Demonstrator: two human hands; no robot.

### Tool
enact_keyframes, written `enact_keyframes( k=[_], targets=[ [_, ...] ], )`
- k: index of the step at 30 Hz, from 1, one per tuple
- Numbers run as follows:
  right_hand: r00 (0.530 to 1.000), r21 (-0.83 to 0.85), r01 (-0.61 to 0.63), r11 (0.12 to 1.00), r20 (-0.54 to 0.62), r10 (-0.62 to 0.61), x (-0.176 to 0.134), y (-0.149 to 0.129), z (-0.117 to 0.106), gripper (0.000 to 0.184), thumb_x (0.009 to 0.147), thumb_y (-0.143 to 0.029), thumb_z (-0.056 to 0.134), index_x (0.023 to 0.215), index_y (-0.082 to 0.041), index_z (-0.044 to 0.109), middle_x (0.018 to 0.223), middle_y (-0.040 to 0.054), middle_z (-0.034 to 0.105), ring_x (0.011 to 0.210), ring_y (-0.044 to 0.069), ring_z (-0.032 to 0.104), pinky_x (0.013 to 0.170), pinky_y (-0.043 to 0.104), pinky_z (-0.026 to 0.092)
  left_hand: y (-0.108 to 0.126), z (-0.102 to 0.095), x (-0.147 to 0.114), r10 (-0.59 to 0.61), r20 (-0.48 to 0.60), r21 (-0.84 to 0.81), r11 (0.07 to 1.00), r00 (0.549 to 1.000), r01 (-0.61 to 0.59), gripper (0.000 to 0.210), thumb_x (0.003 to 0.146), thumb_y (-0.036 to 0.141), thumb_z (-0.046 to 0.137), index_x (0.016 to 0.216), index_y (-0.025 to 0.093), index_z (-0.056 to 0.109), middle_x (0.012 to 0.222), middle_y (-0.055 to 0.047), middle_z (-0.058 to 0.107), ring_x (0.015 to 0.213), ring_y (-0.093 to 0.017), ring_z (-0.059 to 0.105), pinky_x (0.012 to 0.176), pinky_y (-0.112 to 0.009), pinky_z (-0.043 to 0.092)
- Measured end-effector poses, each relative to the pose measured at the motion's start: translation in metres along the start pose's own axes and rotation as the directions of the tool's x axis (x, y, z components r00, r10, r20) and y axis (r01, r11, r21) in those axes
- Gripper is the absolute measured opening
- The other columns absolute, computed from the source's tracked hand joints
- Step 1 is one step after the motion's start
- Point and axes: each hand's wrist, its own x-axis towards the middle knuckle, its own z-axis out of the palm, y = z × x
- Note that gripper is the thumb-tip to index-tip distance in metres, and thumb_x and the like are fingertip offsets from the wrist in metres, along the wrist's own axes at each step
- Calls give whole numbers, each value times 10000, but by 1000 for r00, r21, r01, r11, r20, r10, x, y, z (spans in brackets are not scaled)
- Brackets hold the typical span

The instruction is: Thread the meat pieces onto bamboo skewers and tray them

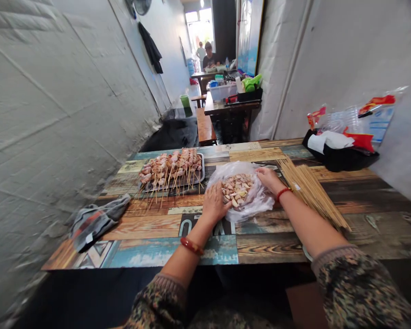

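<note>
Fingertips of both hands hidden in plastic folds, so exact grip is unclear. One clear bag (256,198) of pale meat pieces (237,189), mid-table, crumpled open. Left hand (215,204) curled on its near-left edge; right hand (267,177) curled on far-right rim. One tray (202,172) of finished skewers (171,168), too many to count. One pile of bare sticks (311,191) on the right. One cloth (94,220) on the left.

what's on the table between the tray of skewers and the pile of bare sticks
In the head view, a clear plastic bag of pale food pieces, with both hands, left hand and right hand, on it.
</note>
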Motion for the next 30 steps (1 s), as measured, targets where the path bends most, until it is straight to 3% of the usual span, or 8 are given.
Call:
enact_keyframes(
  k=[3,7,10,11,14,17,20,30],
  targets=[
    [998,-140,63,988,10,-62,-14,-5,-19,303,799,-163,541,1046,-128,712,1135,139,710,1113,256,621,1014,397,425,-1,-2,0,7,18,-22,1000,1000,-7,868,725,405,683,1439,85,308,1427,-247,444,1357,-371,381,1132,-526,250],
    [988,-198,148,969,76,-135,-50,-17,-52,344,834,-192,530,1135,-147,691,1228,118,673,1136,241,618,1019,377,438,-5,-7,-3,52,38,-88,995,998,-48,908,701,468,714,1432,88,332,1442,-244,431,1360,-366,382,1138,-522,253],
    [939,-299,300,906,-78,-336,-87,-36,-61,342,913,-262,453,1142,-160,685,1181,123,687,1097,252,631,981,407,469,-9,-11,-5,100,26,-137,986,995,-95,932,672,447,749,1428,83,340,1434,-243,439,1350,-361,397,1132,-501,286],
    [915,-311,364,878,-55,-399,-101,-44,-58,348,929,-280,446,1170,-166,669,1197,123,672,1103,253,623,981,411,470,-11,-11,-6,109,26,-150,983,994,-104,944,661,434,761,1428,81,340,1434,-244,438,1350,-361,397,1130,-494,294],
    [827,-231,558,797,233,-512,-137,-60,-34,356,946,-275,463,1267,-217,606,1260,95,626,1181,233,570,1020,394,445,-15,-12,-7,101,31,-172,981,994,-94,964,640,385,783,1433,70,332,1433,-250,438,1344,-363,406,1119,-487,319],
    [758,-178,596,783,445,-476,-157,-59,-11,320,944,-246,494,1235,-219,626,1190,90,635,1084,202,606,955,353,487,-15,-12,-7,67,29,-158,986,997,-62,897,670,320,759,1432,89,346,1390,-227,492,1292,-350,466,1080,-480,369],
    [771,-247,594,766,449,-453,-162,-46,-2,263,947,-232,499,1126,-210,691,1091,94,647,1015,199,613,908,351,502,-13,-8,-6,49,9,-118,992,999,-47,771,724,268,708,1409,104,395,1303,-196,570,1216,-329,523,1031,-468,414],
    [786,-544,617,569,388,-481,-161,-39,8,416,928,-331,543,1324,-208,570,1324,127,576,1225,277,491,999,464,441,-16,2,8,-22,-82,-273,962,996,-1,544,779,209,638,1301,112,519,1209,-171,623,1108,-275,589,999,-435,445]
  ],
)
